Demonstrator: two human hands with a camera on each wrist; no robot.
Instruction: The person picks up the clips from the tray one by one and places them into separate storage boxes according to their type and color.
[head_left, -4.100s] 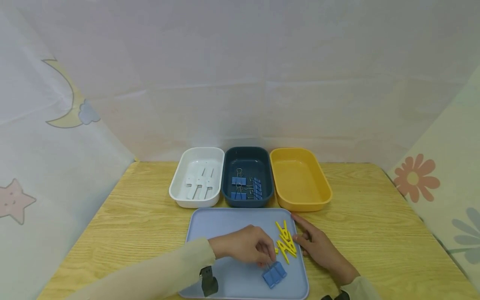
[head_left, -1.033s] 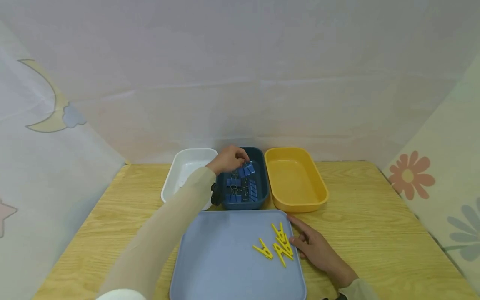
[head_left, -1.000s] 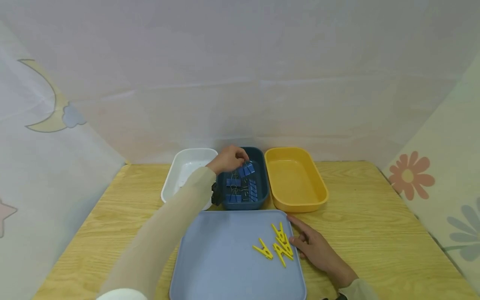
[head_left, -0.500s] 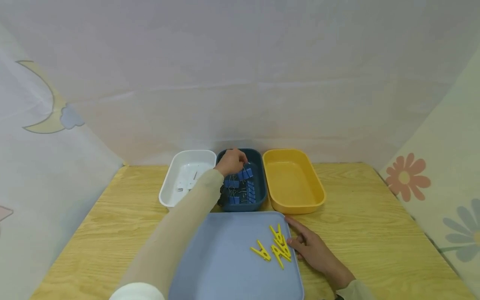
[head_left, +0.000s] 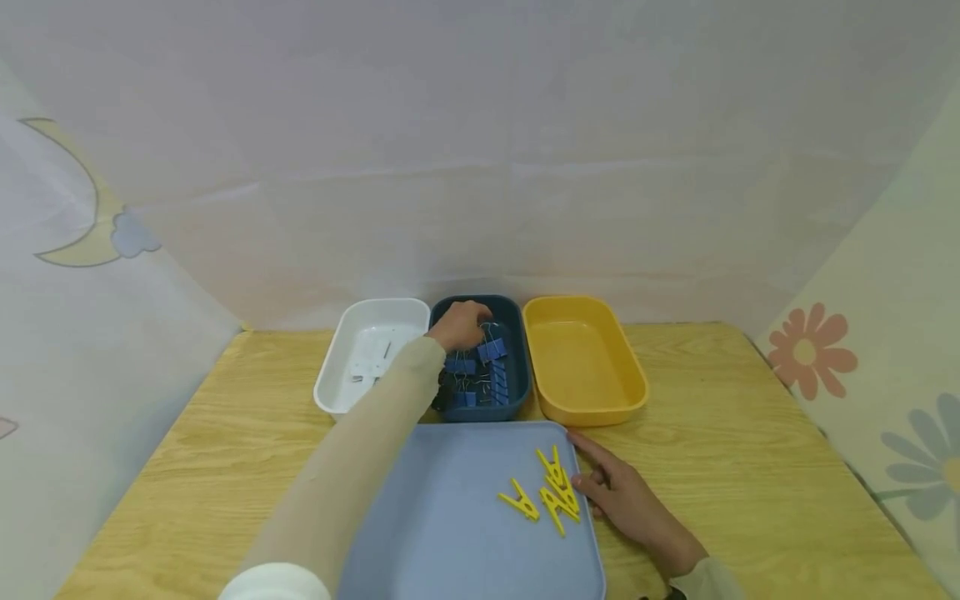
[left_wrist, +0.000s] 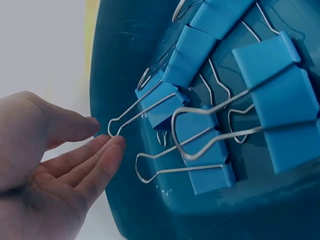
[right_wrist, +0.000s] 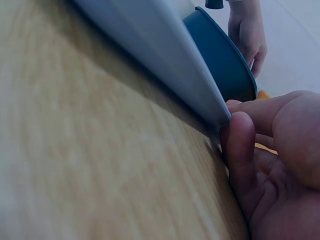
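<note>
My left hand (head_left: 460, 326) is over the dark blue bin (head_left: 517, 398), where several blue binder clips (head_left: 492, 350) lie with wire handles. In the left wrist view the left hand (left_wrist: 65, 160) has thumb and fingers apart, fingertips beside the wire loop of one binder clip (left_wrist: 160, 102); whether they touch it I cannot tell. My right hand (head_left: 628, 504) holds the right rim of the light blue tray (head_left: 450, 533), index finger stretched to the far corner. In the right wrist view, thumb and a finger pinch the tray edge (right_wrist: 200, 65). Several yellow clothespins (head_left: 553, 500) lie on the tray.
A white bin (head_left: 324, 385) with white-and-metal pieces, partly behind the left sleeve (head_left: 360, 467), stands left of the dark blue bin. On its right is a yellow bin (head_left: 592, 417). All stand on a wooden table (head_left: 720, 417) before a cloth backdrop (head_left: 480, 167).
My left hand has carried blue binder clips from the tray into the dark blue bin and loosened its grip on them. My right hand has stayed on the tray rim.
</note>
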